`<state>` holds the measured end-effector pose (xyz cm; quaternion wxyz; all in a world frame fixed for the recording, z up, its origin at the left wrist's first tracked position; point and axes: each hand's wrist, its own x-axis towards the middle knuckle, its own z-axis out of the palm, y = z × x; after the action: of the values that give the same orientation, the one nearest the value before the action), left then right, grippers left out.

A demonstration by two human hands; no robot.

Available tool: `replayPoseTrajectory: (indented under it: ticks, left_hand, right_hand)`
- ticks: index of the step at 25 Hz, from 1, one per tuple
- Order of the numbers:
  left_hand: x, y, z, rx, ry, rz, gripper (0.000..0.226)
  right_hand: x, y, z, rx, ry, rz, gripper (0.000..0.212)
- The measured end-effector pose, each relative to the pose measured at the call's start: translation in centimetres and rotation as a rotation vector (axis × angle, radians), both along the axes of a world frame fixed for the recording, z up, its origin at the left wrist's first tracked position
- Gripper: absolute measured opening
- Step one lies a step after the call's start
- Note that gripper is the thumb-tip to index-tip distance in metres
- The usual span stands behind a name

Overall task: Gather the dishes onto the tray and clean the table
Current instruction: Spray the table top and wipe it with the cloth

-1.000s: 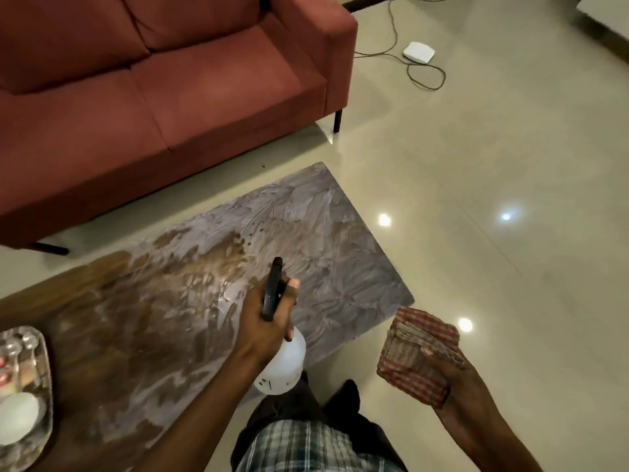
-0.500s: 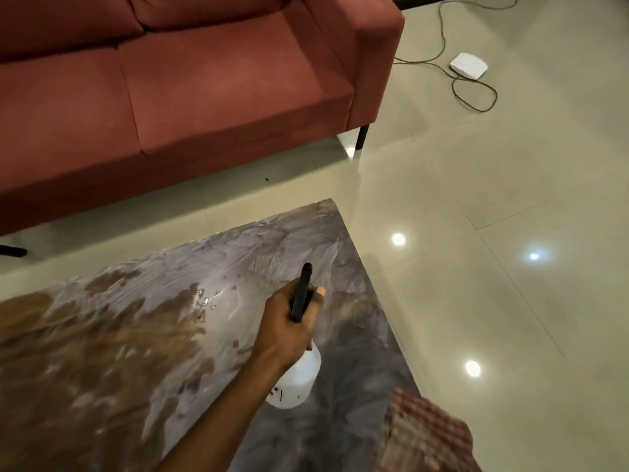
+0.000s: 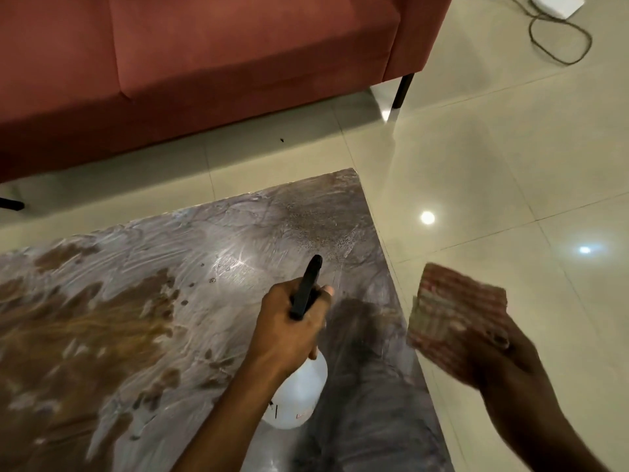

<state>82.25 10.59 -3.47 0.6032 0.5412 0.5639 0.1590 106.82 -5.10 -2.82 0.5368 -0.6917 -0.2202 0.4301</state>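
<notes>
Over the table's right end: left hand wrapped round the neck of a white spray bottle, black nozzle pointing at the far corner.
Right hand: right of the left, past the table edge, above the floor; gripping a folded red-checked cloth, blurred.
Table: under the left hand, top streaked wet, brown patches to its left.
Sofa: beyond both hands.

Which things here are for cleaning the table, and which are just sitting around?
For the job:
spray bottle, gripped by the left hand
checked cloth, held in the right hand
table, its top smeary

Just sitting around:
red sofa
white box on the floor
</notes>
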Motion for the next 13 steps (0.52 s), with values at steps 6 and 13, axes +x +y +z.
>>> replayPoseTrajectory:
  ticks: [6,13]
  left_hand:
    - [-1.5,-1.0,0.0,0.007,-0.054,-0.047,0.025]
    - [-3.1,-1.8,0.1,-0.087,-0.102,0.046,0.029]
  right_hand:
    - [0.6,19.0,-5.7,-0.063,-0.747,0.337,0.059]
    - [-6.5,22.5,-11.9,-0.097,-1.237,1.154,0.078]
